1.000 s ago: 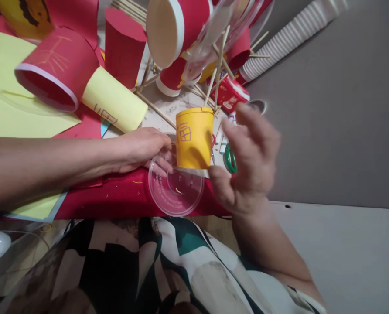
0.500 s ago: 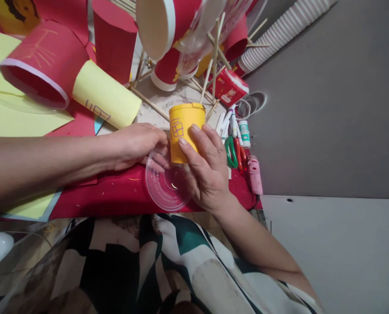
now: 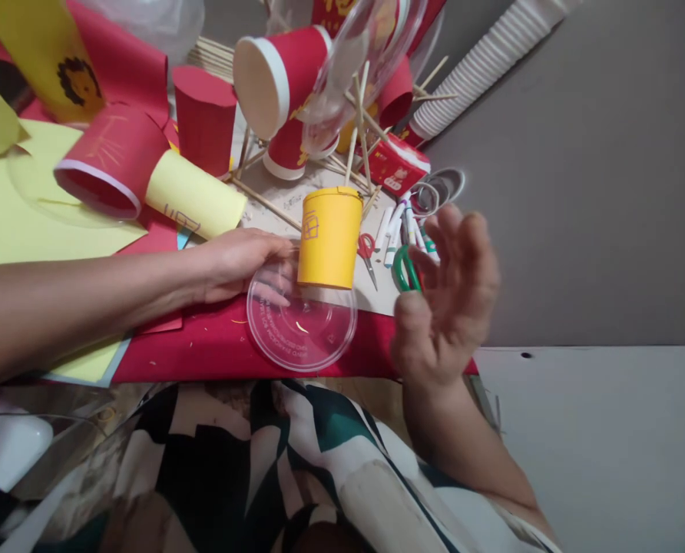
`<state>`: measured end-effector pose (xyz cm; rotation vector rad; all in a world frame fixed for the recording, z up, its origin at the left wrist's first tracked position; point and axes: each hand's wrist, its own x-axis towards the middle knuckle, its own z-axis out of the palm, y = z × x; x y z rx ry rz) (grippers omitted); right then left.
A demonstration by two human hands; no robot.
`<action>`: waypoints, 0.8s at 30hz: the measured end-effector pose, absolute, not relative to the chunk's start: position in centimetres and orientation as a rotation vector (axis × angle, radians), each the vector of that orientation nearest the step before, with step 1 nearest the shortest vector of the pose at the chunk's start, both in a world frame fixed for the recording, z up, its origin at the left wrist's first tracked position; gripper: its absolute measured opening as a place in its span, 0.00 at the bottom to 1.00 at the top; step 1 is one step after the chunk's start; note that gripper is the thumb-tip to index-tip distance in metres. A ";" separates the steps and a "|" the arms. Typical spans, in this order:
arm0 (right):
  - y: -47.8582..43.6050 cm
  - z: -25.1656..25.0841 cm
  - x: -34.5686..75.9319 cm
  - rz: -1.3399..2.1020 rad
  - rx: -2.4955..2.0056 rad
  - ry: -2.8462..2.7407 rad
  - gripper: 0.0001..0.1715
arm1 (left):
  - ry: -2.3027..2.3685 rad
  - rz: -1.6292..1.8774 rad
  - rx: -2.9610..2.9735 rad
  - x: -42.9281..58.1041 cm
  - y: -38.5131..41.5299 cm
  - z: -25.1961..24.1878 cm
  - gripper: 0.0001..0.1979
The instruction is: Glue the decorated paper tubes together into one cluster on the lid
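A yellow paper-wrapped cup (image 3: 329, 237) with a small drawn window stands upside down on a clear plastic lid (image 3: 301, 319). My left hand (image 3: 239, 261) rests at the lid's far-left rim, its fingers under or on the clear plastic beside the cup. My right hand (image 3: 447, 299) hovers to the right of the cup, palm open and fingers spread, touching nothing. Green-handled scissors (image 3: 405, 269) lie just behind that hand.
Red paper cups (image 3: 112, 157), a pale yellow tube (image 3: 196, 194), bamboo sticks (image 3: 359, 130) and a red box (image 3: 397, 165) crowd the back. Markers (image 3: 403, 223), small red scissors (image 3: 367, 250) and a stack of white cups (image 3: 486, 65) lie to the right. Red paper (image 3: 204, 349) covers the front edge.
My right hand has let go of the yellow cup and drawn back to the right, fingers spread. The cup stays on the lid; my left hand has hardly moved.
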<state>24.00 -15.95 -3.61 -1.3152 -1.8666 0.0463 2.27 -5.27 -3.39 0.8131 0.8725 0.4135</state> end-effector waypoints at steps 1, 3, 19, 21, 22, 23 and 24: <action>-16.1 -3.6 24.1 0.126 -1.315 -1.750 0.37 | 0.862 0.421 0.812 2.2 -5.2 -3.4 0.09; -16.0 -3.9 24.4 0.329 -1.316 -1.560 0.34 | 0.844 0.438 0.816 2.2 -5.2 -3.3 0.10; -12.9 -3.8 23.6 1.398 -1.279 -1.112 0.69 | 0.771 0.537 0.992 2.4 -6.2 -1.6 0.18; -12.8 -4.0 23.6 1.407 -1.262 -1.101 0.67 | 0.797 0.546 1.020 2.3 -6.2 -1.3 0.26; -12.8 -4.0 23.6 1.409 -1.255 -1.104 0.67 | 0.817 0.553 1.050 2.2 -6.2 -1.1 0.31; -12.8 -4.1 23.6 1.411 -1.242 -1.112 0.67 | 0.835 0.550 1.085 2.2 -6.2 -1.0 0.38; -12.7 -4.1 23.6 1.412 -1.220 -1.125 0.65 | 0.847 0.544 1.121 2.2 -6.3 -0.9 0.43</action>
